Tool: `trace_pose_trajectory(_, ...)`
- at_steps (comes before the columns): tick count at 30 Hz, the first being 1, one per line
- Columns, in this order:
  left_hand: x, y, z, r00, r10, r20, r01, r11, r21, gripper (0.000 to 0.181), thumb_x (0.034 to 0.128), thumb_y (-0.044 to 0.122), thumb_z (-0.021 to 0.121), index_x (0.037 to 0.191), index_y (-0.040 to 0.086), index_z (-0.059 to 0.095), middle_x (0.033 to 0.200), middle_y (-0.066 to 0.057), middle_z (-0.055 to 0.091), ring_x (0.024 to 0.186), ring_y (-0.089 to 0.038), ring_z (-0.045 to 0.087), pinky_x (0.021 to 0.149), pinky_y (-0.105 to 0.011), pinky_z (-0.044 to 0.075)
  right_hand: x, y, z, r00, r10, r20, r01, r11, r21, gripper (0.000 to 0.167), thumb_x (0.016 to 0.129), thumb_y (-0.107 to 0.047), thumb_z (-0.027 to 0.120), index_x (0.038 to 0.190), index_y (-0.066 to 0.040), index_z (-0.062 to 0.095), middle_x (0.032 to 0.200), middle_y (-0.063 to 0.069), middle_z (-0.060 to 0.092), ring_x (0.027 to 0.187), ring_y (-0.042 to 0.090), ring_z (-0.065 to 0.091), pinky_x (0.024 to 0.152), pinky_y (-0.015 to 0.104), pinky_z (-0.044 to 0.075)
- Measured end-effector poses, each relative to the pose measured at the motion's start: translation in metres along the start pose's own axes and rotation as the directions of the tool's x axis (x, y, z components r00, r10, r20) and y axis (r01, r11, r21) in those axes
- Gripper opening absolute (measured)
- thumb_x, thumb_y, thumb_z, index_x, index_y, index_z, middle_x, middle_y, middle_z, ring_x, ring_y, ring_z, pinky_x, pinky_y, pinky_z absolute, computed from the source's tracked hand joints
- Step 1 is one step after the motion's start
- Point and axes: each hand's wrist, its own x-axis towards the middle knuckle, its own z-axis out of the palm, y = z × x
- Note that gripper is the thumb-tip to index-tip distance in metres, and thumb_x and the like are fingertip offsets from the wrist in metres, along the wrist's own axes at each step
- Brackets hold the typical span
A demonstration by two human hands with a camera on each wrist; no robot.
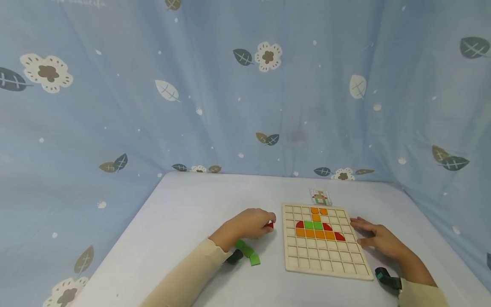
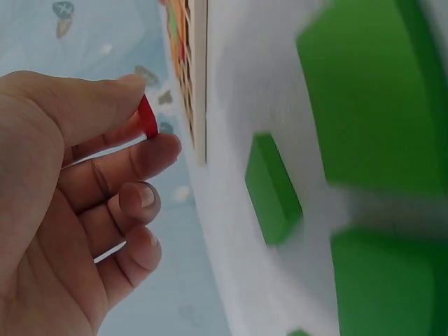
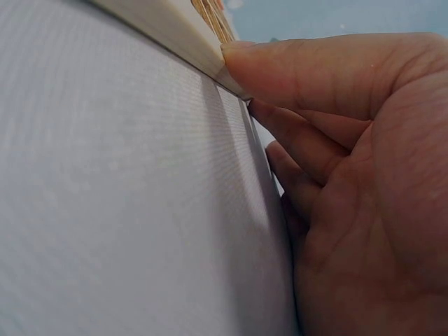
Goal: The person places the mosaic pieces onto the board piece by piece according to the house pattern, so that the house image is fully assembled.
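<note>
My left hand [image 1: 251, 222] pinches a small red piece [image 1: 270, 225] between thumb and fingers, just left of the wooden grid board [image 1: 310, 265]. In the left wrist view the red piece [image 2: 148, 117] shows edge-on between the thumb and fingertips of the left hand [image 2: 77, 189]. On the board lie orange, green and red pieces in a stepped shape, with two round orange ones at the top. My right hand [image 1: 381, 241] rests at the board's right edge, fingers extended; in the right wrist view the thumb of the right hand [image 3: 357, 168] touches the board's side [image 3: 189, 38].
Several loose green pieces [image 1: 255, 259] lie on the white table [image 1: 184, 200] below my left forearm. Behind the board is a small pattern card [image 1: 320, 197]. A blue patterned curtain [image 1: 215, 106] hangs behind and beside the table.
</note>
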Motion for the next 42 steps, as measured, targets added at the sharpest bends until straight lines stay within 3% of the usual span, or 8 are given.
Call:
trace_pose_trajectory(7, 0.013, 0.011, 0.003, 0.999, 0.029, 0.02, -0.029, 0.999, 0.022, 0.009, 0.0934, 0.025, 0.067, 0.094, 0.019, 0.06, 0.071, 0.013, 0.053, 0.065, -0.005, 0.048, 0.062, -0.02, 0.041, 0.001, 0.003, 0.001, 1.0, 0.002, -0.004, -0.002, 1.0, -0.023, 0.069, 0.072, -0.017, 0.078, 0.134, 0.006, 0.054, 0.148, 0.031, 0.028, 0.136, 0.054, 0.017, 0.1, 0.072, 0.015)
trace_pose_trajectory(17, 0.035, 0.016, 0.012, 0.998, 0.049, 0.035, -0.051, 0.997, 0.061, 0.009, 0.0929, 0.026, 0.068, 0.099, 0.021, 0.064, 0.081, 0.014, 0.059, 0.07, -0.005, 0.051, 0.07, -0.02, 0.045, 0.001, -0.002, 0.001, 1.0, -0.004, -0.004, 0.004, 1.0, -0.02, 0.07, 0.073, -0.017, 0.079, 0.134, 0.007, 0.053, 0.148, 0.033, 0.028, 0.136, 0.055, 0.017, 0.1, 0.072, 0.016)
trace_pose_trajectory(25, 0.045, 0.023, 0.017, 0.999, 0.022, 0.042, -0.024, 0.998, 0.056, 0.009, 0.0935, 0.028, 0.067, 0.097, 0.02, 0.062, 0.073, 0.013, 0.055, 0.066, -0.006, 0.049, 0.063, -0.02, 0.041, 0.0, -0.003, 0.001, 1.0, 0.002, -0.009, -0.002, 1.0, -0.016, 0.071, 0.072, -0.017, 0.079, 0.133, 0.008, 0.053, 0.148, 0.033, 0.027, 0.136, 0.055, 0.016, 0.101, 0.072, 0.014)
trace_pose_trajectory(33, 0.054, 0.027, 0.024, 0.999, 0.013, 0.041, -0.015, 0.998, 0.055, 0.015, 0.0925, 0.029, 0.068, 0.105, 0.02, 0.068, 0.09, 0.013, 0.064, 0.072, -0.003, 0.052, 0.075, -0.021, 0.047, -0.002, 0.0, 0.003, 1.0, 0.008, -0.01, -0.008, 1.0, -0.016, 0.069, 0.072, -0.015, 0.079, 0.133, 0.008, 0.054, 0.148, 0.032, 0.028, 0.136, 0.055, 0.016, 0.101, 0.072, 0.014)
trace_pose_trajectory(42, 0.057, 0.029, 0.022, 0.999, 0.029, 0.033, -0.031, 0.997, 0.076, 0.014, 0.091, 0.027, 0.07, 0.103, 0.02, 0.07, 0.086, 0.013, 0.062, 0.07, -0.005, 0.05, 0.069, -0.02, 0.045, 0.001, 0.001, 0.002, 1.0, -0.005, -0.013, 0.005, 0.999, -0.032, 0.07, 0.073, -0.016, 0.078, 0.133, 0.007, 0.053, 0.148, 0.032, 0.028, 0.136, 0.054, 0.017, 0.101, 0.072, 0.015)
